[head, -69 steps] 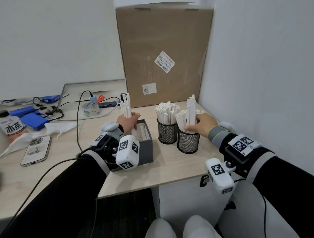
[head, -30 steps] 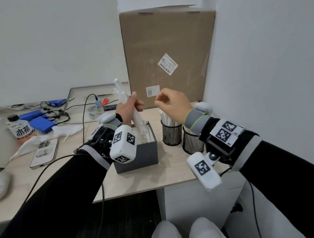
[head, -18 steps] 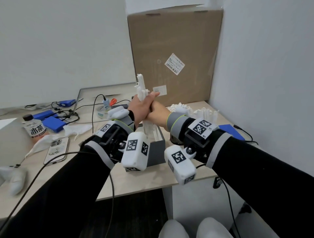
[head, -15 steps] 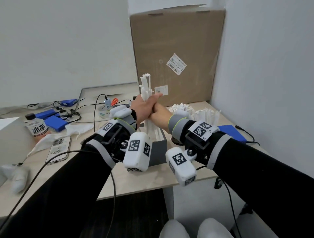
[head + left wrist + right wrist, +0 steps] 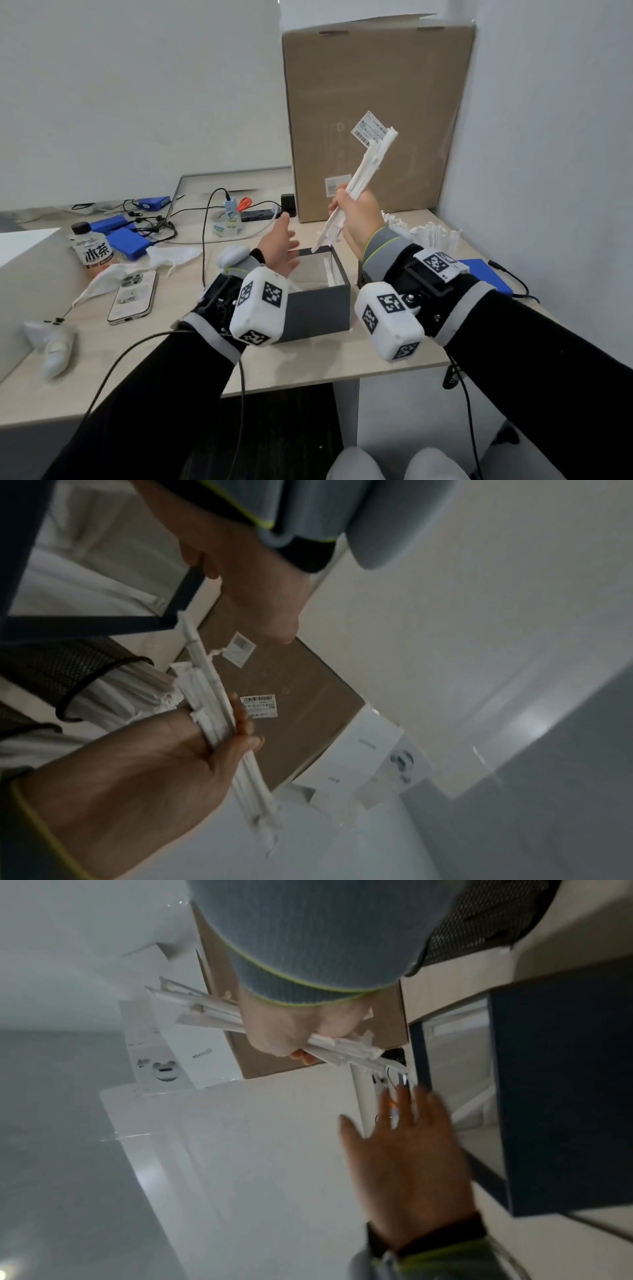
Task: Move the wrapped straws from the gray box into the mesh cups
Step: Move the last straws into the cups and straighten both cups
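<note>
Above the open dark gray square box (image 5: 317, 310), right hand (image 5: 359, 212) clenched round a tilted bundle of white paper-wrapped straws (image 5: 364, 174), upper ends leaning up and right across the tall brown cardboard carton (image 5: 376, 85), lower ends pointing down toward the box's far rim. Just left of that, left hand (image 5: 279, 246) empty, fingers spread and relaxed, palm turned toward the bundle, apart from it. Inside the box, a few wrapped straws left lying against the right wall. Behind the right forearm, black wire-mesh cups (image 5: 51, 669) packed with more white straws (image 5: 433, 234), mostly hidden in the head view. Farther left on the pale wooden desk (image 5: 171, 359): a phone (image 5: 133, 296) lying flat, a bottled drink (image 5: 92, 248), blue packs (image 5: 128, 240), tangled black cables (image 5: 154, 226).
</note>
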